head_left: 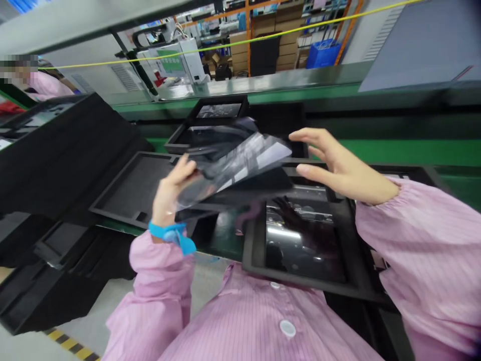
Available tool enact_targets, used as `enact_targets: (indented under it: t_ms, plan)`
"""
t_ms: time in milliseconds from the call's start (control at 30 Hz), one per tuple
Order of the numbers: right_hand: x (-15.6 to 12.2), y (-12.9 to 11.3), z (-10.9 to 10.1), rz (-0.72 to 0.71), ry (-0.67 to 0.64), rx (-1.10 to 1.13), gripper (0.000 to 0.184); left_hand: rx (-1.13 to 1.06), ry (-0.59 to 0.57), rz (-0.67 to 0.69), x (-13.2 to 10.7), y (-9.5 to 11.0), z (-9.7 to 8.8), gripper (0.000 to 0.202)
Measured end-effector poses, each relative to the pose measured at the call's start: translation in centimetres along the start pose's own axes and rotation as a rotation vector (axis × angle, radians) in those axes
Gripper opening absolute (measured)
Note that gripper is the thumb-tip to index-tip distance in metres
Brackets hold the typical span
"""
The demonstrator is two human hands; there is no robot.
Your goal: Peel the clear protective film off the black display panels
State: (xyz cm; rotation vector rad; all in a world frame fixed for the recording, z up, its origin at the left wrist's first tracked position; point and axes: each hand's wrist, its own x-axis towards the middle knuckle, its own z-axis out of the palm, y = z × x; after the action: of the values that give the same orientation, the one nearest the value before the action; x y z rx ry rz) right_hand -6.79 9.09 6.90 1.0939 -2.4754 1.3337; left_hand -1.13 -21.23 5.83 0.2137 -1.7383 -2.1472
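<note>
Pinching some blurry panel (250,160) with left hand (169,190) near the black tray (254,250), holding right hand (340,168) spread near it too.

- Left fingers (184,169) hold a flat panel (248,163); right fingers (313,135) just right.
- Below right fingers: tray (256,248) containing screen panel (296,253).
- Left of left fingers: shallow tray (131,183).
- Beyond both: two-panel tray (177,148).

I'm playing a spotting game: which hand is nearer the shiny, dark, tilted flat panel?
Left. The left hand holds the panel at its left end; the right hand is open, apart from its right end.
</note>
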Motion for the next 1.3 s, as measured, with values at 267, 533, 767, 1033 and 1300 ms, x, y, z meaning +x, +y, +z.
enact_targets:
  t_ms: [267, 533, 767, 1033, 1300]
  plan:
    - [-4.9, 0.2, 5.7, -0.194, -0.720, -0.168, 0.027, 0.104, 0.254, 0.109, 8.9, 1.2, -9.2, 0.064]
    - [-7.3, -0.4, 10.6, -0.368, -0.692, -0.357, 0.030, 0.481, 0.242, -0.338, 8.5, -4.7, -16.4, 0.021]
    - [-4.0, -2.7, 7.1, -0.315, -0.900, -0.171, 0.021, 0.606, 0.153, -0.357, 8.4, -7.7, -16.3, 0.025]
    - [1.5, -4.0, -1.1, -0.355, -0.453, 0.028, 0.010, 0.608, -0.137, 0.012, 2.9, -4.4, -6.2, 0.048]
    - [1.6, -4.1, -2.8, -0.125, 0.510, 0.241, 0.008, -0.026, -0.799, 0.050, -6.3, -9.2, 4.9, 0.088]
